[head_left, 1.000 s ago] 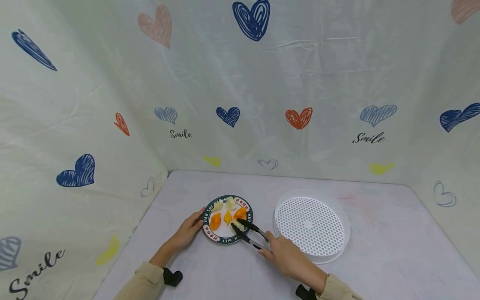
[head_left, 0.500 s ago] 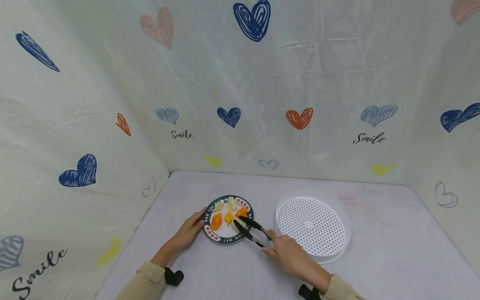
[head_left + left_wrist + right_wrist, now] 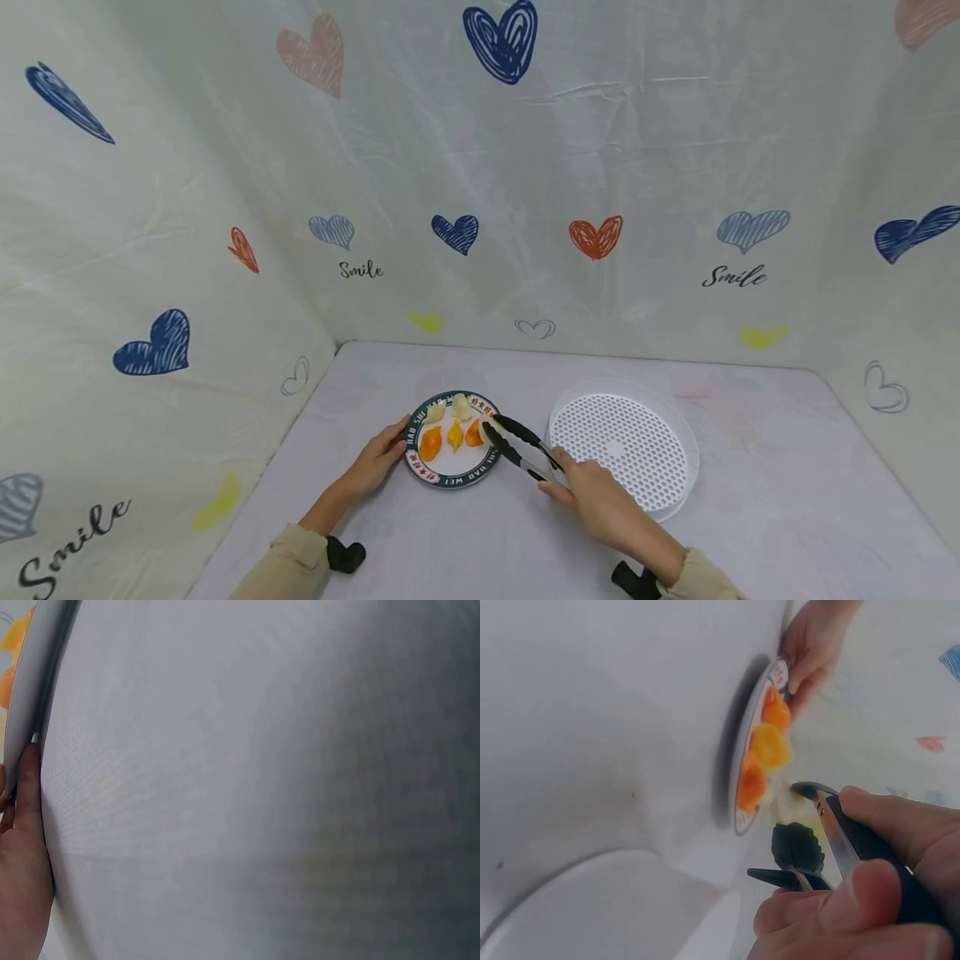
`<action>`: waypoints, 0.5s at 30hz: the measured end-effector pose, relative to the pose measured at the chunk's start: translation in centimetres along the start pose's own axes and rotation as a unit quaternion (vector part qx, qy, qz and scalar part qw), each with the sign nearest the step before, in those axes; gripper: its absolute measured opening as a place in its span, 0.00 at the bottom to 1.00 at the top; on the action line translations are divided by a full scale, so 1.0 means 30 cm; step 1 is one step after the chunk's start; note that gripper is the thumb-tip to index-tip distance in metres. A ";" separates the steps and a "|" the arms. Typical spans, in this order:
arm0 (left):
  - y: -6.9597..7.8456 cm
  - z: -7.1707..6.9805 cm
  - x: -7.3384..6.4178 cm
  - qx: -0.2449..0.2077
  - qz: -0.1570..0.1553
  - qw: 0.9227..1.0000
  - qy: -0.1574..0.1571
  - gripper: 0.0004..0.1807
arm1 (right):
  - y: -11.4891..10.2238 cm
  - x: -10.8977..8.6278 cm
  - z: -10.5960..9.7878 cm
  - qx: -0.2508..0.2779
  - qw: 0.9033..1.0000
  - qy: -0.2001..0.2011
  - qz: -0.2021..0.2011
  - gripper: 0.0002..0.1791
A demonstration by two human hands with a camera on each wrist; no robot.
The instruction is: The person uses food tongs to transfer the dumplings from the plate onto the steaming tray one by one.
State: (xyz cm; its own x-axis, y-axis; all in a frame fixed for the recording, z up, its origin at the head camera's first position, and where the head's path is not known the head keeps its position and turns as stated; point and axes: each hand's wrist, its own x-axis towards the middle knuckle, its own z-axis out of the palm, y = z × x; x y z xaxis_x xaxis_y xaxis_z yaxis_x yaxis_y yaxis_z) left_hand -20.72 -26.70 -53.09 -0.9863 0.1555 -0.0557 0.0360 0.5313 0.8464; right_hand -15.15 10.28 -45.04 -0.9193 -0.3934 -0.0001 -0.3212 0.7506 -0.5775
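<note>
My left hand (image 3: 377,460) holds the left rim of a round plate (image 3: 453,482) with a dark green patterned border. In the left wrist view its fingers (image 3: 28,787) lie under the plate's edge. My right hand (image 3: 600,497) grips black-tipped metal tongs (image 3: 517,430) over the plate's right rim. Between the tong tips is a pale dumpling-like piece (image 3: 496,428). Still on the plate are an orange piece (image 3: 431,443), a yellow piece (image 3: 455,435), another orange piece (image 3: 473,432) beside the tongs, and two pale pieces (image 3: 461,407) toward the back.
A round white perforated tray (image 3: 618,442), like a steamer rack, lies on the table right of the plate, partly behind my right hand. The pale tabletop (image 3: 787,483) runs back to a curtain (image 3: 637,150) printed with hearts.
My right hand has moved the tongs right and slightly back, from over the plate's middle right to its right rim, the pale piece moving with the tips. My left hand keeps its place.
</note>
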 end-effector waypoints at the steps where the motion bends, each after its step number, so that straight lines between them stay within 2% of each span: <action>1: -0.001 0.000 0.000 0.000 -0.001 1.000 0.000 0.29 | 0.003 -0.002 -0.008 0.001 1.000 0.003 0.004 0.35; 15: -0.004 0.000 -0.001 0.002 0.005 1.000 0.000 0.29 | 0.086 -0.046 -0.125 -0.014 0.998 0.061 0.019 0.31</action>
State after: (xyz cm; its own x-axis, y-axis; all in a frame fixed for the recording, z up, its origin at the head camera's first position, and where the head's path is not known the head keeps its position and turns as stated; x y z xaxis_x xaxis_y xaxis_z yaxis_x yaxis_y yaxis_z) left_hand -20.68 -26.76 -53.19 -0.9859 0.1606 -0.0480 0.0457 0.5331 0.8448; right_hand -15.55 14.76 -43.48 -0.9513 -0.2980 0.0793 -0.2903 0.7787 -0.5561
